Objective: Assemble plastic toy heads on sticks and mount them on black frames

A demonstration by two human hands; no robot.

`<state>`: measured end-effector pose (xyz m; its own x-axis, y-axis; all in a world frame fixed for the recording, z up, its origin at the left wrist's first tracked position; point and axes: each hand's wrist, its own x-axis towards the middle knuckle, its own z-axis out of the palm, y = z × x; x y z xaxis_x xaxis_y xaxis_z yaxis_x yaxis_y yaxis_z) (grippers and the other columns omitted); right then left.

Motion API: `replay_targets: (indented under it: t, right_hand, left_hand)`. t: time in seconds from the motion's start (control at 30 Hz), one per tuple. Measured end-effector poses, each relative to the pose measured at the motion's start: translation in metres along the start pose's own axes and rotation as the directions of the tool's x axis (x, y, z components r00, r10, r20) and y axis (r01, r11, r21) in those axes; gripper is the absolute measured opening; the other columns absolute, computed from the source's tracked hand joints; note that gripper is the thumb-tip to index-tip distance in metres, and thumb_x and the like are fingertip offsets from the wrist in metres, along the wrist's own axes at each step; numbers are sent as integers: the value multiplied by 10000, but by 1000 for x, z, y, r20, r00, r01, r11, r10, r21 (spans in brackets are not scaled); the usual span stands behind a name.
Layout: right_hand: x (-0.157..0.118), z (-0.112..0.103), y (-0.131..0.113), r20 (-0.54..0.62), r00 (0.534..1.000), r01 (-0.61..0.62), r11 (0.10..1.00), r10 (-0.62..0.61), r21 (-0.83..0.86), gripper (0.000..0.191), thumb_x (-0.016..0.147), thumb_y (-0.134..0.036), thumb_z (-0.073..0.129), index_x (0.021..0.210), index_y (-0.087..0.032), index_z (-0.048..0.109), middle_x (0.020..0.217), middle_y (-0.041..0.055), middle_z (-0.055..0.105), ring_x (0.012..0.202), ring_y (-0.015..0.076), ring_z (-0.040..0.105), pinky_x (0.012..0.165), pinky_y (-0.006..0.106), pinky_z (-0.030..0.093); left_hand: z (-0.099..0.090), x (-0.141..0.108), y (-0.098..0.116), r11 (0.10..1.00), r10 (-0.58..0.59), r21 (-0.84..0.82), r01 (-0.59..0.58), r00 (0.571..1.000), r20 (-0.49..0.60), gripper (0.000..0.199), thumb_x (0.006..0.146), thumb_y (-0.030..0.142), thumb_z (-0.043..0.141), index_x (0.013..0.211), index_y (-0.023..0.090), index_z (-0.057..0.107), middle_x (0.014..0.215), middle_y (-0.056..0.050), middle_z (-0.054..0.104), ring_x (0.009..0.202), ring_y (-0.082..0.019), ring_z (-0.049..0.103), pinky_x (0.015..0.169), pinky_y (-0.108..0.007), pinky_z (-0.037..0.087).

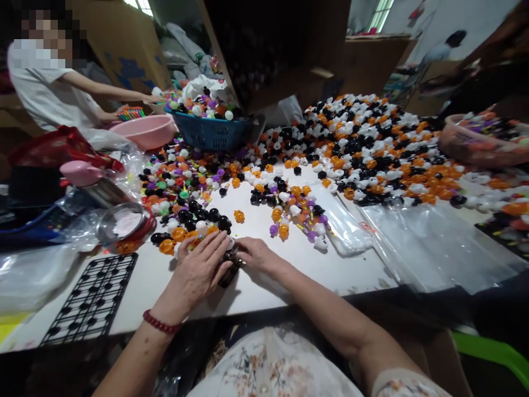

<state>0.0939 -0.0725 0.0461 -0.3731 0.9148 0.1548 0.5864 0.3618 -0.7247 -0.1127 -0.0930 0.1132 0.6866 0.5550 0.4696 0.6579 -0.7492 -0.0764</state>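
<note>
My left hand [200,270], with a dark red bead bracelet [161,323] at the wrist, reaches over a row of black, white and orange pieces [178,234] near the table's front. Its fingers curve down around a small dark object [228,274] that is hard to make out. From the other side my right hand [257,255] touches the same dark object, thumb and fingers closed on it. To the left a black plastic grid [93,298] lies flat. Beyond my hands is a small group of purple, white and orange pieces [300,215].
A large heap of pieces [363,143] covers the back right. Clear plastic bags [438,242] lie at right. A blue basket [210,132], a pink basin [144,132] and a pink-lidded bottle [99,184] stand left. A person [58,94] works at the far left.
</note>
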Motion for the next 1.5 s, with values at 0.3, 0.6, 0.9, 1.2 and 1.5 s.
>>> replay_targets:
  t: [0.3,0.6,0.9,1.2,1.5]
  right_hand:
    - [-43,-77,78,-316,933,-301,858,174,-416,517,828,-26,529,1301,-213,619,1188,138,567,1029,246,558,893,376,467]
    - [-43,-69,77,-242,954,-273,851,178,-448,454,827,-80,561,1249,-235,627,1162,135,553,963,250,555,773,331,411]
    - [-35,-77,76,-263,939,-305,887,220,-347,330,875,-114,480,1117,-229,672,1062,110,558,829,204,551,750,334,432]
    - [-51,-72,63,-325,863,-375,922,385,96,313,810,-324,655,1103,-232,597,963,54,642,833,205,601,764,352,481]
    - [-53,-53,19,-214,864,-224,728,456,648,698,715,-312,758,1366,-266,511,996,7,579,799,142,572,769,319,503]
  left_hand:
    - [-3,4,4,999,-34,-4,34,999,-16,403,965,311,558,1362,239,542,1427,-112,584,1257,-278,597,1132,-507,230]
    - [-10,2,6,998,-61,14,60,997,36,390,980,315,533,1361,228,540,1422,-103,591,1273,-264,587,1122,-491,248]
    - [-10,4,5,998,-60,19,60,998,31,378,981,322,538,1346,223,547,1410,-108,599,1267,-270,591,1110,-502,265]
    - [-12,7,6,998,-60,10,59,998,28,359,984,320,527,1327,218,562,1390,-115,614,1263,-270,592,1102,-494,278]
    - [-15,9,5,999,-40,-17,41,999,10,393,973,288,540,1359,214,536,1385,-117,620,1284,-264,576,1110,-487,284]
